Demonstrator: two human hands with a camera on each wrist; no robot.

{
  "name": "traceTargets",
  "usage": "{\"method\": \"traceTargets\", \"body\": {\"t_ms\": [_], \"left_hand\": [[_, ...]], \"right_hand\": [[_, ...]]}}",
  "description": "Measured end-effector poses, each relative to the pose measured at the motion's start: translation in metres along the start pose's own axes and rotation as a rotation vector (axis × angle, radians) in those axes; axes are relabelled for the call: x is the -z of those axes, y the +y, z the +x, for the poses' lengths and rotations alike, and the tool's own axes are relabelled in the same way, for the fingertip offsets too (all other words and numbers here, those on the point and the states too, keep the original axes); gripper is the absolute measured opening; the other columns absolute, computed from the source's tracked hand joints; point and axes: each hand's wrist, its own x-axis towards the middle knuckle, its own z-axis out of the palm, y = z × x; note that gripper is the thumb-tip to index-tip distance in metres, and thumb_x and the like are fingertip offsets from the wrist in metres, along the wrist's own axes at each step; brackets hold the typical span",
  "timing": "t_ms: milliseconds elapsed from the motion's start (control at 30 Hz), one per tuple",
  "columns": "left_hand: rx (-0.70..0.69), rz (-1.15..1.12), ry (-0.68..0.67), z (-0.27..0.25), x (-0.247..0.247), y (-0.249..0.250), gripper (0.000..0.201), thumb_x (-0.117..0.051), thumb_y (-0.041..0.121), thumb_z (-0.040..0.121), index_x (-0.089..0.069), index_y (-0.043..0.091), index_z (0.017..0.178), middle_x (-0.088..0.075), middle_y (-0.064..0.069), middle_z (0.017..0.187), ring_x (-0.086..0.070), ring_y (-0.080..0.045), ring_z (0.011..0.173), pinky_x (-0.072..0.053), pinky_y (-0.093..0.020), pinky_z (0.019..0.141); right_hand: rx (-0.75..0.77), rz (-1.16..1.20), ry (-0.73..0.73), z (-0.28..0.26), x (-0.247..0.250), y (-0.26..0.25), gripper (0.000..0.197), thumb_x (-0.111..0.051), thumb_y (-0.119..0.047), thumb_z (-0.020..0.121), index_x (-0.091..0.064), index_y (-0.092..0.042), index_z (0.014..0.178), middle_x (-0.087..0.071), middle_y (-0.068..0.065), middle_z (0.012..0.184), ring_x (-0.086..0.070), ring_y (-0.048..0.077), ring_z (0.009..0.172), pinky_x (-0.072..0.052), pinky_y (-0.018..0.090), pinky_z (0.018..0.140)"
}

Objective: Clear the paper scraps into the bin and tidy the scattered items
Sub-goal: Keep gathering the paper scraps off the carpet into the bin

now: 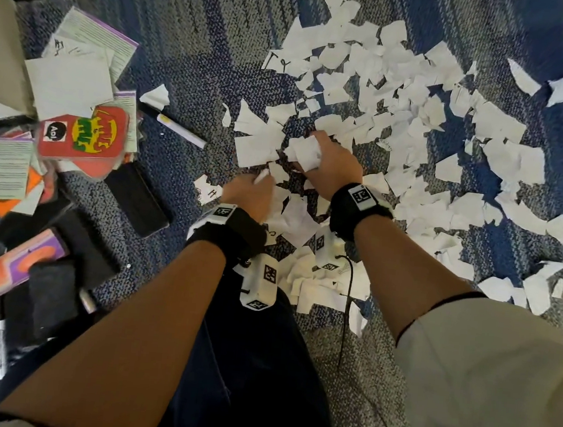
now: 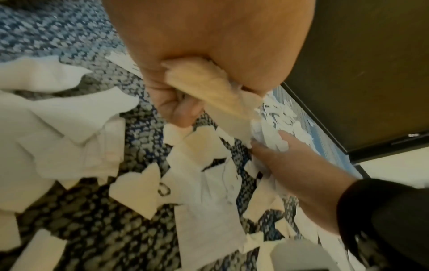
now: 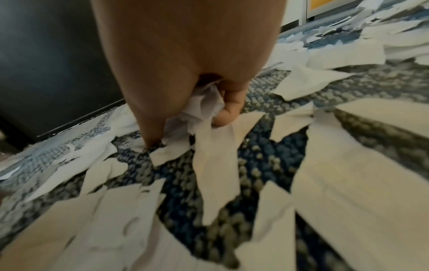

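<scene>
Gathering paper scraps point(image 1: 404, 98) off the carpet point(image 1: 192, 50), your right hand point(image 1: 329, 163) and left hand point(image 1: 249, 193) each clutch a wad; most remain, bin unseen.

white paper scraps point(image 1: 404, 98), blue-grey speckled carpet point(image 1: 199, 50)

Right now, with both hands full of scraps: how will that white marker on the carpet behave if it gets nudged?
The white marker looks round and smooth, so it would likely roll sideways. It lies flat on the textured carpet, which should stop it soon. It looks stiff and light, unlike the paper scraps crumpling in the right hand.
</scene>
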Motion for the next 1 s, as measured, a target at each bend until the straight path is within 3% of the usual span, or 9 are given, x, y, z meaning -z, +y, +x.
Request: {"method": "traceTargets", "body": {"t_ms": [167,267,367,433,533,633,733,867,1000], "left_hand": [[0.023,0.384,-0.152,-0.003,-0.028,0.005,0.092,-0.053,0.083,0.072,-0.057,0.007,0.124,-0.06,-0.016,0.126,-0.059,-0.034,0.111,-0.044,-0.035,0.076],[-0.037,0.621,-0.232,-0.008,-0.035,0.007,0.116,-0.067,0.076,0.067,-0.023,0.007,0.149,-0.033,-0.021,0.149,-0.036,-0.039,0.135,-0.04,-0.042,0.102],[-0.002,0.697,-0.244,-0.011,-0.035,0.011,0.13,-0.071,0.07,0.067,-0.002,-0.003,0.15,-0.02,-0.021,0.153,-0.026,-0.038,0.14,-0.039,-0.04,0.105],[0.026,0.626,-0.21,-0.008,-0.039,0.009,0.125,-0.074,0.065,0.068,-0.008,-0.002,0.15,-0.024,-0.021,0.151,-0.031,-0.036,0.137,-0.041,-0.04,0.103],[0.07,0.449,-0.143,-0.004,-0.041,0.005,0.102,-0.075,0.057,0.074,-0.024,0.004,0.145,-0.031,-0.022,0.144,-0.045,-0.039,0.127,-0.045,-0.045,0.097],[0.067,0.479,-0.176,-0.002,-0.038,0.003,0.084,-0.066,0.054,0.084,-0.027,0.013,0.147,-0.028,-0.023,0.144,-0.047,-0.043,0.124,-0.046,-0.047,0.095],[0.04,0.491,-0.21,0.001,-0.036,0.002,0.069,-0.056,0.054,0.091,-0.032,0.022,0.148,-0.024,-0.021,0.147,-0.049,-0.043,0.122,-0.045,-0.044,0.094],[0.054,0.473,-0.222,0.007,-0.036,0.003,0.06,-0.048,0.049,0.097,-0.035,0.02,0.148,-0.02,-0.021,0.151,-0.048,-0.044,0.122,-0.043,-0.044,0.096],[0.078,0.48,-0.232,0.015,-0.039,0.0,0.052,-0.048,0.033,0.101,-0.035,0.017,0.149,-0.021,-0.021,0.15,-0.047,-0.042,0.123,-0.04,-0.044,0.101]], "right_hand": [[0.004,-0.02,-0.033,-0.001,0.003,0.002,0.041,-0.05,-0.036,0.095,-0.054,-0.022,0.133,-0.058,0.014,0.122,-0.057,0.036,0.108,-0.047,0.041,0.084],[0.026,0.026,-0.102,-0.002,0.009,0.007,0.041,-0.055,-0.033,0.096,-0.055,-0.015,0.132,-0.055,0.016,0.125,-0.055,0.036,0.11,-0.045,0.038,0.087],[-0.061,0.236,-0.218,-0.011,0.029,0.008,0.049,-0.057,-0.03,0.098,-0.046,-0.008,0.141,-0.044,0.016,0.142,-0.047,0.033,0.126,-0.041,0.037,0.099],[-0.189,0.452,-0.203,-0.022,0.043,0.019,0.053,-0.06,-0.03,0.096,-0.046,-0.007,0.142,-0.042,0.012,0.148,-0.045,0.026,0.131,-0.038,0.033,0.105],[-0.316,0.583,0.137,-0.045,0.061,0.051,0.043,-0.059,-0.044,0.077,-0.062,-0.015,0.108,-0.062,0.01,0.105,-0.058,0.015,0.09,-0.044,0.026,0.086],[-0.502,0.407,0.383,-0.074,0.074,0.089,0.041,-0.06,-0.026,0.087,-0.058,-0.01,0.125,-0.067,0.017,0.109,-0.06,0.021,0.091,-0.042,0.027,0.076],[-0.687,0.351,0.366,-0.101,0.07,0.116,0.062,-0.065,-0.041,0.087,-0.037,-0.01,0.133,-0.06,0.02,0.127,-0.059,0.039,0.112,-0.045,0.04,0.088],[-0.71,0.193,0.245,-0.104,0.044,0.112,0.106,-0.069,-0.078,0.064,-0.029,-0.014,0.139,-0.039,0.02,0.134,-0.049,0.047,0.118,-0.044,0.054,0.099],[-0.678,0.112,0.302,-0.086,0.039,0.096,0.089,-0.068,-0.073,0.069,-0.038,-0.021,0.135,-0.033,0.019,0.135,-0.05,0.049,0.113,-0.045,0.054,0.092]]}}
